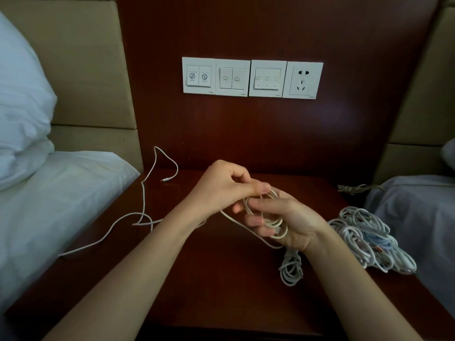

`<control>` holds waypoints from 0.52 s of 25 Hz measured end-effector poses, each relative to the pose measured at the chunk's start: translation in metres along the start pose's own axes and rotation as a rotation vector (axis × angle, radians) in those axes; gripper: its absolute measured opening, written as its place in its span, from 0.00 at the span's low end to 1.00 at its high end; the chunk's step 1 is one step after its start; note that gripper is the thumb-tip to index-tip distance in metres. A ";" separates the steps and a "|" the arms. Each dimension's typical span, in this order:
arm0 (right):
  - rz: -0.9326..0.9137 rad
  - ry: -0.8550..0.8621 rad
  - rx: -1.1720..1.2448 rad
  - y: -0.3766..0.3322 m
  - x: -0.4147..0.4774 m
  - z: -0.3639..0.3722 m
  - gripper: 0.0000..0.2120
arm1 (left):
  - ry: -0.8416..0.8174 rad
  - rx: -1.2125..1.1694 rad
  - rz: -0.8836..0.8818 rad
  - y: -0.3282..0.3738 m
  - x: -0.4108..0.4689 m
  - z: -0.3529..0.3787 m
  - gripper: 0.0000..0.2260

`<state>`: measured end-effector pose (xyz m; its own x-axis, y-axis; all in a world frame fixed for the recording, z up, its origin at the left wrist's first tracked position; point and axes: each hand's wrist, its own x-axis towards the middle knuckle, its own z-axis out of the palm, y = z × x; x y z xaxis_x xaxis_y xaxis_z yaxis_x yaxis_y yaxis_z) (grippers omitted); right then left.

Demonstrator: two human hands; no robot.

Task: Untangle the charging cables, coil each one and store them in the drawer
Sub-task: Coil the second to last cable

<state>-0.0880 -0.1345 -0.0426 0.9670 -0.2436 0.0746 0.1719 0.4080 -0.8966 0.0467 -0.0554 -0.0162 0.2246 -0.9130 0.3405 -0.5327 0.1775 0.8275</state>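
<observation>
Above the dark wooden nightstand [221, 279], my right hand [288, 220] holds a small coil of white cable [275, 221] looped round its fingers. My left hand [229, 185] pinches the same cable at the top of the coil. The cable's loose length [144, 200] trails left across the tabletop and over the bed's edge, its plug end [165, 179] lying near the back. A coiled white cable [291, 268] lies under my right wrist. To the right sits a tangled pile of white and blue cables [369, 239]. No drawer is in view.
A bed with white sheets [49, 205] and a pillow [22, 107] borders the nightstand on the left; another bed [418, 210] is on the right. Switches and a wall socket [252, 77] are on the back panel. A thin brown cord [357, 188] lies at the back right.
</observation>
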 end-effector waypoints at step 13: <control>0.122 0.177 0.110 -0.005 -0.002 0.015 0.12 | -0.205 -0.090 0.038 -0.003 -0.002 0.001 0.05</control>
<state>-0.0884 -0.1228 -0.0313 0.9356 -0.3329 -0.1172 0.0851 0.5351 -0.8405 0.0468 -0.0546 -0.0199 0.0305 -0.9588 0.2824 -0.4608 0.2373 0.8552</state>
